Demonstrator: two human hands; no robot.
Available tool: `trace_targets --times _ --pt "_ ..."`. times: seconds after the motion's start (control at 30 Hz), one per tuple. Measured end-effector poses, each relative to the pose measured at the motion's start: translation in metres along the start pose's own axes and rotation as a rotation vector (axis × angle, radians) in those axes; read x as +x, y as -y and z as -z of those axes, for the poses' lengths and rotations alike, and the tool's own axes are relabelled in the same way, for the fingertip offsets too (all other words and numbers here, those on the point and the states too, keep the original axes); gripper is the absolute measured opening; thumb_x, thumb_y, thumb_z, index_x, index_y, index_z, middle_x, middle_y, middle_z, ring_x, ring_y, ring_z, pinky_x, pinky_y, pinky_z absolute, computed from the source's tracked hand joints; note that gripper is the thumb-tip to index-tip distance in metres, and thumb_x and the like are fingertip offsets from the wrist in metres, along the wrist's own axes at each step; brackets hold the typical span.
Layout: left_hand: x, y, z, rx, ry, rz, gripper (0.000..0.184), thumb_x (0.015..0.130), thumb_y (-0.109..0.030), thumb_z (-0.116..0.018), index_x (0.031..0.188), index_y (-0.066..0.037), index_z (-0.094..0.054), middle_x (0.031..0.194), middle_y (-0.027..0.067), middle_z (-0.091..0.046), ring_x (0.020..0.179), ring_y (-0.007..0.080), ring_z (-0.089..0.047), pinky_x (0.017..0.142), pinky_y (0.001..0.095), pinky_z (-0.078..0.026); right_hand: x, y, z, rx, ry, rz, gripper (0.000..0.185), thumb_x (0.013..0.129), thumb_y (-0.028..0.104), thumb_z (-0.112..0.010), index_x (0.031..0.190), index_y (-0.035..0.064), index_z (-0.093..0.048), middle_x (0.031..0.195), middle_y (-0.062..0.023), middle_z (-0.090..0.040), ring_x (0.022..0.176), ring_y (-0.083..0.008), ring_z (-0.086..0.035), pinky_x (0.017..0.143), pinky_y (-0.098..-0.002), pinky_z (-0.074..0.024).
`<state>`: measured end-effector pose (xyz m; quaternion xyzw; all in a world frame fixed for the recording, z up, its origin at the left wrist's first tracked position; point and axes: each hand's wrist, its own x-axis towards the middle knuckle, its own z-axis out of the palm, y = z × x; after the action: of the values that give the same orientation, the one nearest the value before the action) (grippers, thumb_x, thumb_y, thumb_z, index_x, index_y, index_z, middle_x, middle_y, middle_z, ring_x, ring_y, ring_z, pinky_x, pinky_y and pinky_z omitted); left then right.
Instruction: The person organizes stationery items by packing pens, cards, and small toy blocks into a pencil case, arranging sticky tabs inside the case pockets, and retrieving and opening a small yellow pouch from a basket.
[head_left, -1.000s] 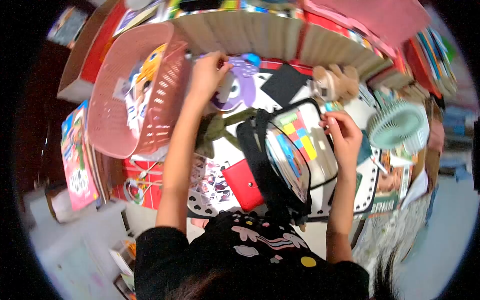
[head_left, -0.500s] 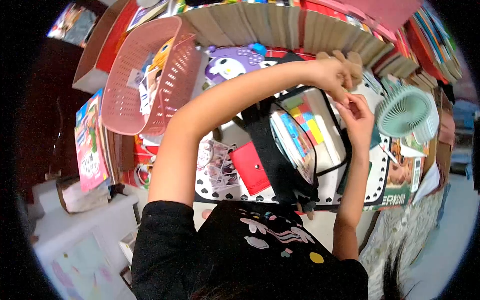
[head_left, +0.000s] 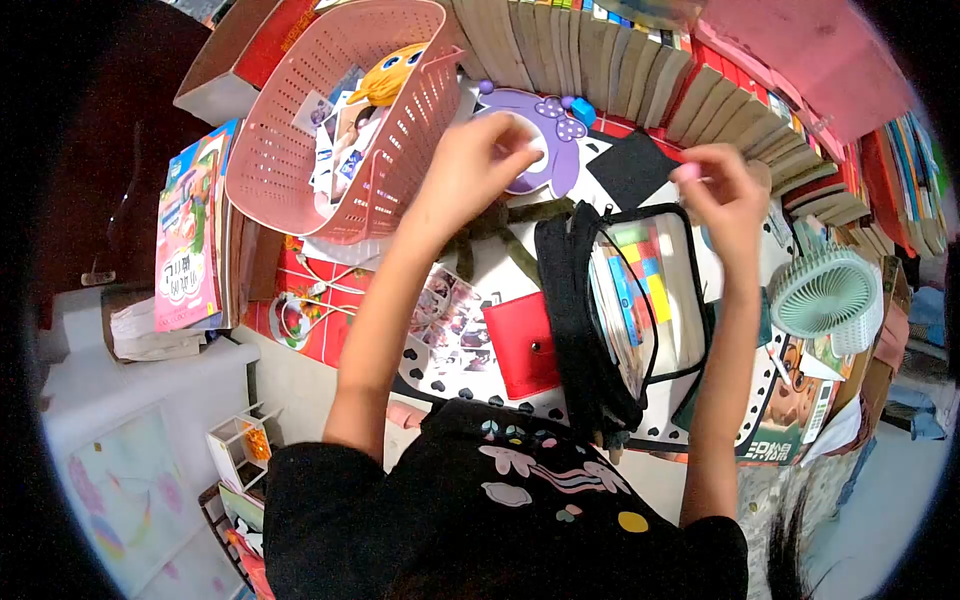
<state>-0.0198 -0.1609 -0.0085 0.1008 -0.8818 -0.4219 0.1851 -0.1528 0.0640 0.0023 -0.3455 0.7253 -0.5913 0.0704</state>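
Note:
My left hand [head_left: 482, 165] is raised over the purple cartoon-character item [head_left: 565, 165], thumb and fingers curved with a gap between them and nothing visible inside. Over the far right corner of the black pencil case [head_left: 572, 310], my right hand [head_left: 728, 195] has its fingers curled and thumb closed in. Something pinkish shows at its fingertips, too blurred to name. The pencil case stands open with a clear window, and colourful sticky tabs [head_left: 655, 285] and papers show inside. A red snap wallet [head_left: 522, 345] lies against its left side. Behind it lies a black square [head_left: 632, 170].
A pink perforated basket [head_left: 270, 150] holding cards and a yellow toy stands at the left. Books [head_left: 590, 60] line the back edge. A mint green fan [head_left: 825, 290] is at the right. Photo stickers [head_left: 455, 325] and a white cable [head_left: 325, 285] lie at the left.
My hands have come apart: the left moved from beside the right hand to the left, over the purple item. My right hand rose slightly away. The view has shifted, uncovering the black square.

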Motion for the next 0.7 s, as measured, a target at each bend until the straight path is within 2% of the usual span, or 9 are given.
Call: trace_targets --times 0.07,0.1,0.2,0.27,0.37,0.43,0.5,0.53,0.7 --pt "-0.023 0.041 -0.006 0.236 0.034 0.089 0.018 0.070 -0.012 -0.064 0.080 0.001 -0.058 0.072 0.0127 -0.059 0.064 0.0208 -0.060 0.060 0.0297 -0.047 -0.008 -0.015 -0.027 -0.011 0.124 -0.004 0.013 0.072 0.007 -0.063 0.084 0.0033 -0.058 0.082 -0.0007 -0.049 0.071 -0.0063 -0.052 0.057 -0.0171 -0.0435" --pt "-0.026 0.063 -0.010 0.307 0.135 0.147 0.019 0.067 -0.017 -0.062 0.076 0.000 -0.059 0.070 0.0164 -0.059 0.066 0.0309 -0.058 0.062 0.0373 -0.046 -0.009 -0.015 -0.038 0.008 0.159 -0.031 0.014 0.072 0.007 -0.063 0.084 0.0023 -0.058 0.083 -0.0018 -0.050 0.072 -0.0074 -0.053 0.057 -0.0173 -0.0438" --pt "-0.013 0.074 -0.007 0.249 0.223 0.201 0.021 0.065 -0.020 -0.064 0.071 0.000 -0.060 0.067 0.0173 -0.059 0.066 0.0319 -0.058 0.062 0.0369 -0.046 -0.003 -0.004 -0.063 0.152 0.107 -0.047 0.015 0.071 0.004 -0.064 0.085 -0.0001 -0.058 0.085 -0.0028 -0.050 0.076 -0.0089 -0.054 0.062 -0.0199 -0.0462" --pt "-0.004 0.071 -0.006 0.365 0.379 0.213 0.023 0.063 -0.022 -0.065 0.068 0.000 -0.061 0.067 0.0173 -0.059 0.065 0.0318 -0.058 0.062 0.0367 -0.045 0.004 -0.002 -0.069 0.139 0.098 -0.035 0.016 0.071 0.004 -0.064 0.085 -0.0002 -0.058 0.085 -0.0029 -0.051 0.077 -0.0090 -0.054 0.063 -0.0204 -0.0460" --pt "-0.006 0.072 -0.005 0.315 0.351 0.188 0.026 0.062 -0.024 -0.067 0.069 0.000 -0.060 0.067 0.0174 -0.059 0.065 0.0313 -0.058 0.062 0.0365 -0.045 0.010 0.005 -0.074 0.206 0.068 -0.035 0.016 0.071 0.006 -0.065 0.085 0.0003 -0.058 0.085 -0.0025 -0.051 0.079 -0.0090 -0.052 0.066 -0.0204 -0.0435" --pt "-0.015 0.076 -0.003 0.208 0.316 0.184 0.022 0.065 -0.020 -0.066 0.073 0.000 -0.061 0.068 0.0163 -0.059 0.065 0.0287 -0.059 0.062 0.0353 -0.046 0.010 0.002 -0.070 0.170 0.030 -0.012 0.016 0.072 0.006 -0.064 0.086 0.0012 -0.058 0.085 -0.0027 -0.051 0.079 -0.0089 -0.051 0.068 -0.0197 -0.0409" --pt "-0.024 0.078 -0.001 -0.121 0.175 0.085 0.016 0.068 -0.012 -0.064 0.079 -0.001 -0.062 0.073 0.0141 -0.060 0.068 0.0257 -0.059 0.064 0.0333 -0.046 0.007 -0.002 -0.066 0.115 0.024 -0.022 0.016 0.072 0.004 -0.063 0.087 0.0006 -0.058 0.086 -0.0027 -0.051 0.079 -0.0087 -0.051 0.070 -0.0195 -0.0400" --pt "-0.028 0.078 0.002 -0.099 0.238 0.088 0.020 0.073 -0.008 -0.060 0.092 -0.002 -0.060 0.088 0.0121 -0.059 0.078 0.0205 -0.057 0.070 0.0293 -0.045 0.004 -0.003 -0.064 0.140 -0.002 -0.053 0.017 0.072 0.004 -0.063 0.088 -0.0001 -0.057 0.086 -0.0027 -0.052 0.079 -0.0086 -0.051 0.070 -0.0192 -0.0397" --pt "-0.031 0.073 0.007 -0.066 0.143 -0.133 0.032 0.071 -0.010 -0.061 0.101 -0.004 -0.056 0.097 0.0130 -0.057 0.087 0.0251 -0.055 0.075 0.0309 -0.045 -0.011 0.002 -0.059 0.239 -0.109 -0.074 0.015 0.076 0.003 -0.060 0.090 -0.0011 -0.056 0.087 -0.0026 -0.052 0.076 -0.0108 -0.055 0.067 -0.0215 -0.0445"
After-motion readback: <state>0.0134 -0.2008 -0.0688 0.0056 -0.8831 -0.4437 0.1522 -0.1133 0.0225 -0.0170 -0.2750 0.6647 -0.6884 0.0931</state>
